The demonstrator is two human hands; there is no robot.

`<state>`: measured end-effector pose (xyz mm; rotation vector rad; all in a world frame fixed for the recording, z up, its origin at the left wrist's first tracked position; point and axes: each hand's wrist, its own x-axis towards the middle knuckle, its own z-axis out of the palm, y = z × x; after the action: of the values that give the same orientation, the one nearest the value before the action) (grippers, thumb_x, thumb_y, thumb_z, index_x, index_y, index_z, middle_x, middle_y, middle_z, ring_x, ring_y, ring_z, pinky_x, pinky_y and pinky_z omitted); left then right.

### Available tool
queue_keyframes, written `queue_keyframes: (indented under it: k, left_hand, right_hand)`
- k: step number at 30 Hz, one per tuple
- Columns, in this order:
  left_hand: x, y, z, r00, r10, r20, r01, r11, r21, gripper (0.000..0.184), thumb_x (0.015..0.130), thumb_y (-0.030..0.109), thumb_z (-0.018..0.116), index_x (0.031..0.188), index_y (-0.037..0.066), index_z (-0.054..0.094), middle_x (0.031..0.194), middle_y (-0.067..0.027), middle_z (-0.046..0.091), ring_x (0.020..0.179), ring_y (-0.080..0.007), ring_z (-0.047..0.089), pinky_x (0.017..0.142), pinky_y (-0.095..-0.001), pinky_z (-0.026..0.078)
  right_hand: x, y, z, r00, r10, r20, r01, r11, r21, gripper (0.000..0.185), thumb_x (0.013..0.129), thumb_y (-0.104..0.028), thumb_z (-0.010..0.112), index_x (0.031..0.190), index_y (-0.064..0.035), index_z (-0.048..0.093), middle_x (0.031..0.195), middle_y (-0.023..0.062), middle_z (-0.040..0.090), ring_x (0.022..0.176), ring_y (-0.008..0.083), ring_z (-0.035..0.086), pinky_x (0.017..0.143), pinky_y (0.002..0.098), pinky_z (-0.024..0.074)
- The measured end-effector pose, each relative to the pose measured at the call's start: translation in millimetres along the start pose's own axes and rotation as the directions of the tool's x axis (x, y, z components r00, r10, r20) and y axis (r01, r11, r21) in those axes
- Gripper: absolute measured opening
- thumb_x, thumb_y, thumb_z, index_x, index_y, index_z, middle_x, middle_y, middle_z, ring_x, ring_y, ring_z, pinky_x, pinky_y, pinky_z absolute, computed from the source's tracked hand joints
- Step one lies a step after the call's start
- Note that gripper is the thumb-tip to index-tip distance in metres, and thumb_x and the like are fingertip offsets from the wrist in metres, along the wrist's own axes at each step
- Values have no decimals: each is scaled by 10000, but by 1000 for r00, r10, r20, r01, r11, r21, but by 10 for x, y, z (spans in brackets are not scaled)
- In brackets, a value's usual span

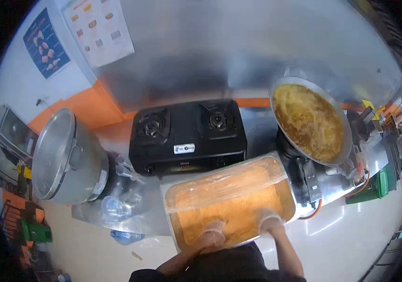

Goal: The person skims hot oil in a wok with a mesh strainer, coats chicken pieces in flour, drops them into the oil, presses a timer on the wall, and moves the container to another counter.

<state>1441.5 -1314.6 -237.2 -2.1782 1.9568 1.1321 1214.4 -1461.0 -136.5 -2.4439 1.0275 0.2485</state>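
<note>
A large metal tray (167, 210) full of orange breading powder (238, 202) lies on the steel counter in front of me. Clear plastic wrap (224, 189) stretches across the far half of the tray. My left hand (213, 232), in a clear plastic glove, reaches into the powder near the front edge, its fingers hidden or blurred there. My right hand (270, 222), gloved the same way, is over the tray's front right part. Its fingers are smeared by motion, and I cannot make out anything held in either hand.
A black two-burner stove (187, 136) stands behind the tray. At the right, a wide pan of bubbling oil (309, 122) sits on a burner with an orange hose (310, 214). A big lidded pot (86, 162) and a clear plastic jug (115, 208) are at the left.
</note>
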Motion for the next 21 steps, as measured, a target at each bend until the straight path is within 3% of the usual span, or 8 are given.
queue_keyframes:
  k: [4,8,11,14,15,16,19,21]
  left_hand:
    - [-465,-8,-775,862,365,-353,-289,924,250,376,909,172,486,1269,152,591,1183,-217,609,1073,-362,602,900,-482,492]
    - [-415,4,-1089,983,170,-68,-180,969,-172,445,969,310,464,1353,96,528,1449,-218,413,1290,-378,455,1096,-456,337]
    - [-227,-142,-645,970,148,-193,-226,843,-488,443,989,300,454,1349,53,528,1460,-230,429,1331,-359,437,1120,-431,330]
    - [-39,-252,-169,829,128,-544,-546,392,-740,422,982,246,469,1334,21,529,1393,-222,497,1281,-331,493,1086,-411,378]
    - [43,-299,-37,751,80,-656,-628,395,-670,424,970,226,485,1333,11,526,1359,-220,522,1251,-327,518,1070,-408,397]
    - [204,-337,47,644,96,-759,-590,694,-412,444,943,206,520,1338,2,519,1307,-225,552,1207,-332,545,1049,-411,419]
    - [36,-148,-511,795,84,-601,-242,952,-187,439,922,194,549,1322,11,541,1273,-211,581,1179,-330,563,1037,-415,433]
    - [-106,-127,-673,911,37,-412,-126,974,-190,423,924,195,546,1309,21,553,1229,-193,592,1145,-320,568,999,-408,443]
  right_hand:
    - [-43,-970,-1097,981,176,-87,-160,973,163,333,883,-328,601,1049,-57,698,971,169,700,935,352,668,866,418,518]
    - [163,-1267,-1500,893,60,-447,80,955,287,350,907,-342,579,934,-10,687,901,180,698,883,347,675,838,427,521]
    - [260,-1332,-1160,979,-194,-67,205,944,260,323,913,-298,572,1079,-34,657,1012,188,674,967,356,642,872,440,506]
    - [413,-1235,-161,941,-335,35,324,929,179,349,934,-199,535,1247,-60,601,1158,189,633,1075,351,600,985,430,461]
    - [498,-1278,54,964,-231,132,213,968,135,349,943,-211,528,1246,-52,598,1149,186,635,1066,341,602,986,417,462]
    - [467,-1301,196,964,-123,235,107,991,82,351,952,-222,521,1245,-44,596,1140,184,636,1058,331,605,987,403,462]
    - [216,-1505,-418,930,-21,368,-270,640,719,378,984,-304,486,1205,-19,598,1127,160,641,1029,293,606,961,365,472]
    - [-56,-1381,-554,944,-55,325,-221,625,748,446,984,-380,480,1273,-53,573,1212,155,619,1099,297,589,995,368,448]
